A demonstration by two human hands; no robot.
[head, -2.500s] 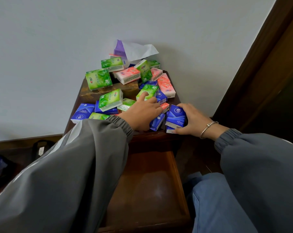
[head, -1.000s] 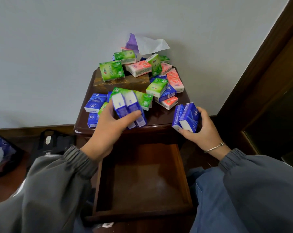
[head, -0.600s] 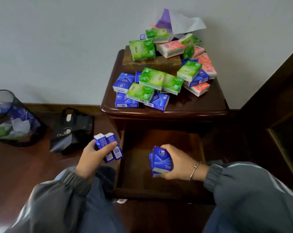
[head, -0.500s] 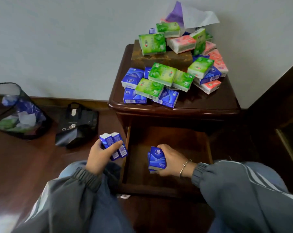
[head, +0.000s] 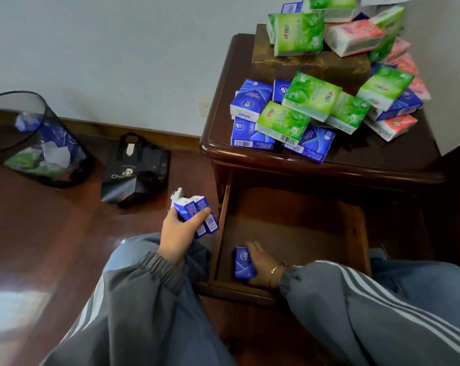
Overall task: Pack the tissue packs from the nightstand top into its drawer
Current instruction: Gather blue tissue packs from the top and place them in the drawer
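two blue packs [head: 197, 216] clasped in left hand [head: 178, 233], out over the floor just left of the open drawer [head: 292, 228]. right hand [head: 261, 262] down in the drawer's near left corner, wrapped round a blue pack [head: 243, 262] on its bottom. many green, blue and pink tissue packs [head: 310, 101] heaped on nightstand top [head: 382, 157]. mesh bin [head: 36, 138] and black bag [head: 136, 167] on floor, left.

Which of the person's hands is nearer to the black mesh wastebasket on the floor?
Left. The left hand holds blue packs outside the drawer, on the black mesh wastebasket's side; the right hand is inside the drawer.
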